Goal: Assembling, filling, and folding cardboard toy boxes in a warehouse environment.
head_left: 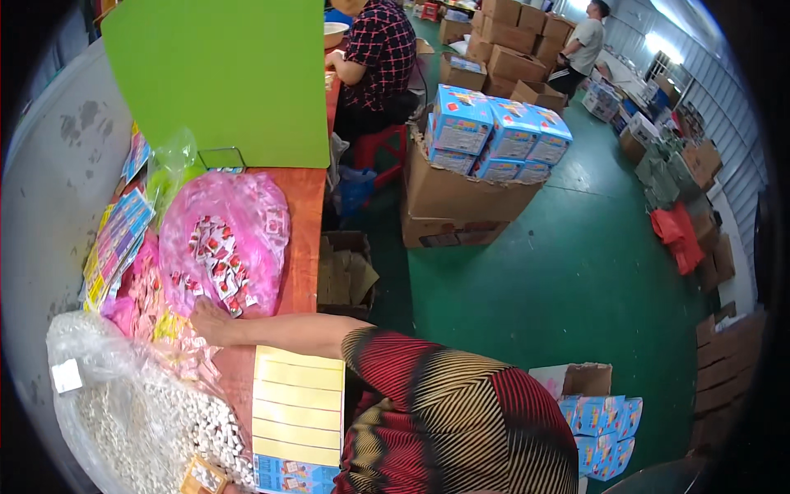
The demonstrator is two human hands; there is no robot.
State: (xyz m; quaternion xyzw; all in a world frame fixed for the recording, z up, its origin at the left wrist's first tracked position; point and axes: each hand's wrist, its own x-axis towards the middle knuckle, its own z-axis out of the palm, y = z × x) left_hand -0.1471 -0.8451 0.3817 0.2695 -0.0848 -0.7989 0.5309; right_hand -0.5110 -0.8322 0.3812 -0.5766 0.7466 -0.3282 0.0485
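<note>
We've got our R hand [211, 323] over the L part of the desk [305, 239], bare forearm reaching across from a striped red, black & gold sleeve [395, 362]. It's at the near edge of an open pink plastic bag [270, 206], w/ small white-&-red sachets [220, 255] piled inside. Fingers partly hidden, so we can't tell if they're grasping a sachet or released. L hand: can't make it out, state unknown.

Just L of our R hand we see a heap of pink packets [146, 288], w/ some yellow pcs [170, 327] by the wrist. Printed cards [119, 239] lean by the wall, & a big clear bag [99, 337] of small white pcs [156, 412] lies nearer us, w/ a wooden box [188, 481] at its near end. Yellow sheet [296, 403] lies R of that bag.

Bkgd: green panel [218, 82] stands beyond the pink bag; co-worker in a checked shirt [383, 53] sits past it; brown carton [465, 198] on the floor [576, 272] holds blue boxes [461, 119].
</note>
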